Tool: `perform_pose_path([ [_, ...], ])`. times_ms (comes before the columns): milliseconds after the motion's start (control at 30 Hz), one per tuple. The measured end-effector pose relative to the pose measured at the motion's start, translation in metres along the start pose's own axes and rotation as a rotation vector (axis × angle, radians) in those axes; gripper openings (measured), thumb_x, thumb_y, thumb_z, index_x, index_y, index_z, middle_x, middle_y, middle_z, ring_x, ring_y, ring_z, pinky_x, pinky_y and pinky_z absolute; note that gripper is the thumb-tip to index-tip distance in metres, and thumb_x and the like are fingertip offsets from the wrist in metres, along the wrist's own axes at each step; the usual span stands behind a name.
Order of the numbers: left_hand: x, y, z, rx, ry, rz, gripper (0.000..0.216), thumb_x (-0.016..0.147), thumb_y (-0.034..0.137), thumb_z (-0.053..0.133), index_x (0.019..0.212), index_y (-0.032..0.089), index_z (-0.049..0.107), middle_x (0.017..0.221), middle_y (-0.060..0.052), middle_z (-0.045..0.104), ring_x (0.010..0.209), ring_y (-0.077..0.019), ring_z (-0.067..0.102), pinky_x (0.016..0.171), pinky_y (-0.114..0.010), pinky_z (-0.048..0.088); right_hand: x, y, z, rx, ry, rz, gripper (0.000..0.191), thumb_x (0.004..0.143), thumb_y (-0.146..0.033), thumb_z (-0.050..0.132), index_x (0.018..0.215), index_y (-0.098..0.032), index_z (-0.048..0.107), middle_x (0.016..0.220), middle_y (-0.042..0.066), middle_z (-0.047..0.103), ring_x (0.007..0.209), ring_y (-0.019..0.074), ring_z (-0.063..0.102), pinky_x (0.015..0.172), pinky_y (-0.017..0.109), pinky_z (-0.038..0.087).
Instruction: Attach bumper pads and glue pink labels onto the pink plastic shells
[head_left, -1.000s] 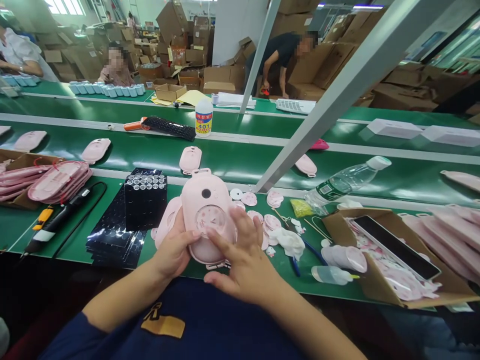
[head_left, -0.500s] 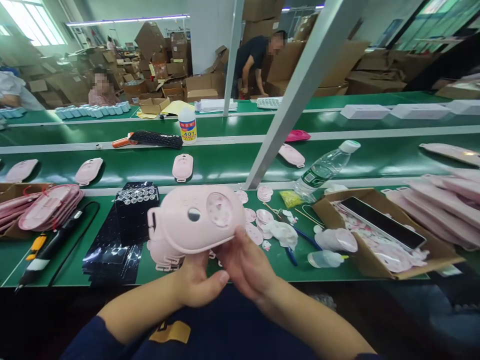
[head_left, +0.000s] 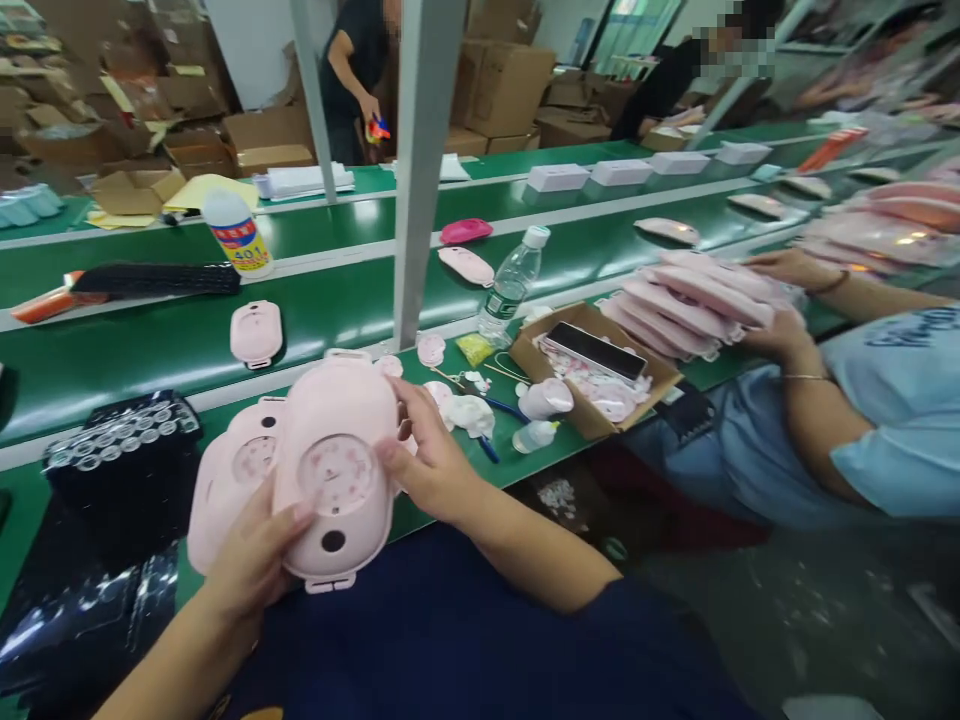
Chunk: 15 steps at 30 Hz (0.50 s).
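Note:
A pink plastic shell (head_left: pixel 335 468) with a round decorated disc and a dark hole in its face is held up in front of me, above the table's near edge. My left hand (head_left: pixel 251 562) grips its lower left rim. My right hand (head_left: pixel 426 456) holds its right side, thumb resting near the disc. More pink shells (head_left: pixel 225 485) lie stacked just behind it on the green table (head_left: pixel 322 320).
A black tray of small clear caps (head_left: pixel 120 438) sits at left. A cardboard box with a phone (head_left: pixel 596 365), a water bottle (head_left: pixel 510 285), a glue bottle (head_left: pixel 238 235) and small stickers (head_left: pixel 465 412) lie beyond. A co-worker at right handles a stack of pink shells (head_left: pixel 694 300).
The shell has been turned so its hole is now at the bottom. My view has swung to the right, bringing the co-worker and the stack of shells into sight.

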<state>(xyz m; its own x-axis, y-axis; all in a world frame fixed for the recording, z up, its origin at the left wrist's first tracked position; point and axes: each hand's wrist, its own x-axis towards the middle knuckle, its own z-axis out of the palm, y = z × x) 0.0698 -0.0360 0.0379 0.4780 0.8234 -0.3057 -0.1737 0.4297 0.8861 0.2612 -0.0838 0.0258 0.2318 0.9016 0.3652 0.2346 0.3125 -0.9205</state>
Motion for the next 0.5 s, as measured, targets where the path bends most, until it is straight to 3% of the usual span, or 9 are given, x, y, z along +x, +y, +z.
perform_pose_path([
  [100,-0.001,0.002,-0.009,-0.011,0.203,0.076,0.09,0.046,0.043,0.092,0.128,0.018,0.064,0.104,-0.013,0.077,0.108,-0.0414,0.069,0.094,-0.051,0.06,-0.028,0.02,-0.034,-0.412,0.191,-0.245,0.057,0.092,-0.046,0.056,0.142,-0.026,0.039,0.124,0.011,0.048,0.1,0.0226,0.055,0.089,0.044,0.053],
  [200,-0.002,0.011,-0.011,-0.027,0.289,0.11,0.089,0.046,0.046,0.092,0.127,0.024,0.064,0.109,-0.01,0.076,0.113,-0.04,0.066,0.092,-0.049,0.062,-0.069,0.058,-0.076,-0.772,0.647,-0.447,0.049,0.087,-0.032,0.062,0.131,-0.027,0.042,0.114,0.008,0.042,0.103,0.0247,0.051,0.087,0.044,0.051],
  [267,-0.002,0.015,-0.009,-0.037,0.255,0.108,0.084,0.052,0.046,0.091,0.129,0.03,0.062,0.115,-0.007,0.074,0.121,-0.0388,0.062,0.094,-0.051,0.061,-0.094,0.087,-0.102,-0.97,0.845,-0.331,0.056,0.085,-0.034,0.065,0.133,-0.023,0.038,0.115,0.01,0.04,0.107,0.0281,0.047,0.092,0.052,0.047],
  [300,-0.001,0.016,-0.008,-0.037,0.228,0.103,0.082,0.054,0.045,0.091,0.129,0.032,0.061,0.117,-0.006,0.074,0.123,-0.0384,0.06,0.096,-0.051,0.061,-0.103,0.1,-0.112,-1.013,0.872,-0.233,0.061,0.085,-0.039,0.065,0.135,-0.021,0.037,0.118,0.013,0.04,0.11,0.0301,0.046,0.093,0.055,0.046],
  [400,0.004,0.01,-0.007,-0.041,0.154,0.102,0.068,0.063,0.039,0.087,0.126,0.034,0.064,0.119,-0.003,0.074,0.127,-0.0368,0.058,0.101,-0.05,0.059,-0.116,0.126,-0.129,-1.017,0.777,0.089,0.064,0.083,-0.054,0.063,0.132,-0.017,0.044,0.125,0.018,0.045,0.118,0.0354,0.047,0.098,0.062,0.041],
  [500,0.008,-0.002,-0.009,-0.073,0.106,0.083,0.06,0.067,0.033,0.083,0.125,0.029,0.065,0.118,-0.004,0.074,0.123,-0.0361,0.062,0.105,-0.05,0.055,-0.11,0.122,-0.127,-0.913,0.692,0.128,0.047,0.087,-0.052,0.06,0.119,-0.018,0.057,0.121,0.017,0.059,0.118,0.034,0.054,0.103,0.062,0.04],
])
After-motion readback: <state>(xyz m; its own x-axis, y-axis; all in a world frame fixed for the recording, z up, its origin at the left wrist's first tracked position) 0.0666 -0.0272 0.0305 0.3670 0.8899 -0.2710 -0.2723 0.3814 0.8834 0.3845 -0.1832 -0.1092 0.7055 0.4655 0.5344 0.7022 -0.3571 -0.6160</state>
